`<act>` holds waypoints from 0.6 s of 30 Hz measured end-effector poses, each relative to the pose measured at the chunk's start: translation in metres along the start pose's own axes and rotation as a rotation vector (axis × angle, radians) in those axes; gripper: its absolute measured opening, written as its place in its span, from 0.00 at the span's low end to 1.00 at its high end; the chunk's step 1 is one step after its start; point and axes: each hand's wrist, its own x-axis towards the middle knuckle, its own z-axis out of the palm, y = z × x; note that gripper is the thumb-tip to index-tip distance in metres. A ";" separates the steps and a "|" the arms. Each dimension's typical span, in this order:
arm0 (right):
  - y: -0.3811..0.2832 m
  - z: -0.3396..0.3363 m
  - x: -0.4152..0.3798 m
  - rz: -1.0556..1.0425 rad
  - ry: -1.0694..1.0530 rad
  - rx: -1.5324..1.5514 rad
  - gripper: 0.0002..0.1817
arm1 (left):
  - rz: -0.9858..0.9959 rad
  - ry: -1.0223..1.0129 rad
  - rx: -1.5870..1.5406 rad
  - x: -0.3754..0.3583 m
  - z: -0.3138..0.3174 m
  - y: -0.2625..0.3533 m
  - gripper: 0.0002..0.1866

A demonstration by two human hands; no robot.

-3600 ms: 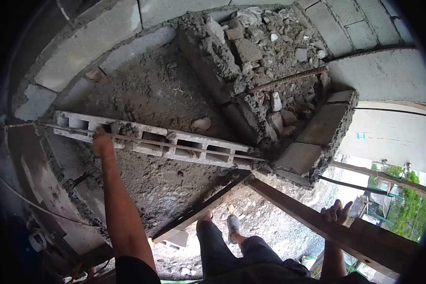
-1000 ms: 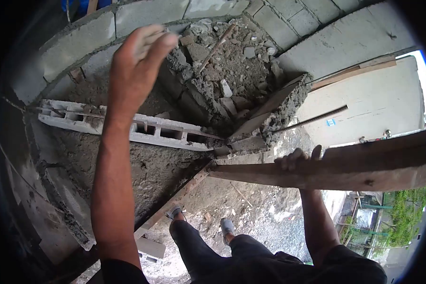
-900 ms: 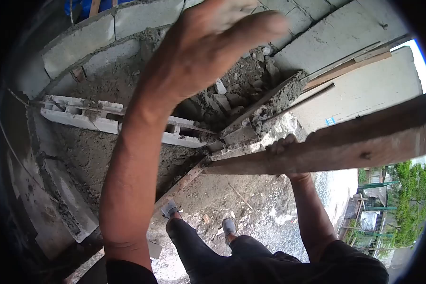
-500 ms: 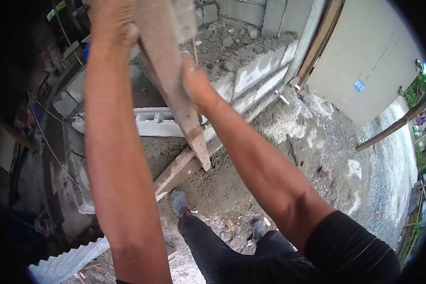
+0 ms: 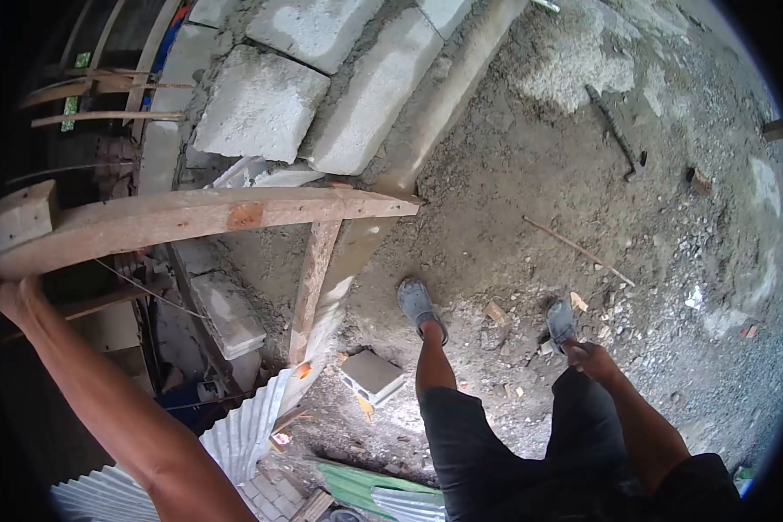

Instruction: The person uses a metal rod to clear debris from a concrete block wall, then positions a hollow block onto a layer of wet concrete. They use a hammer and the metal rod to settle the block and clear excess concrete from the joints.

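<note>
A long wooden beam (image 5: 191, 217) runs across the left side, its tapered end over the corner of a wooden board lower down. My left hand (image 5: 13, 297) is closed round the underside of the beam's near-left end, beside a short wooden block (image 5: 22, 216) fixed on top; some fingers are hidden. A second, shorter wood piece (image 5: 315, 291) slants down from under the beam. My right hand (image 5: 590, 359) hangs by my right knee, fingers curled in, with no object visible in it.
Concrete blocks (image 5: 261, 104) form a low wall at upper left. A loose hollow block (image 5: 371, 377) lies near my left foot. Corrugated metal sheet (image 5: 239, 435) sits at lower left. A thin stick (image 5: 578, 250) and a dark bar (image 5: 613, 130) lie on the rough ground.
My view has turned downward. The beam has swung from nearly upright to lying across the left. My right hand has let go of it and dropped to my knee; my left hand keeps hold.
</note>
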 end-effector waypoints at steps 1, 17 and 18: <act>0.036 0.003 -0.015 -0.007 0.005 -0.002 0.14 | -0.008 0.015 0.040 -0.009 0.004 0.002 0.31; 0.097 -0.122 0.254 -0.011 0.330 -0.158 0.23 | 0.062 0.059 0.275 0.000 -0.014 0.001 0.39; 0.090 -0.128 0.272 -0.008 0.261 -0.195 0.27 | 0.101 0.064 0.294 0.009 -0.019 0.001 0.39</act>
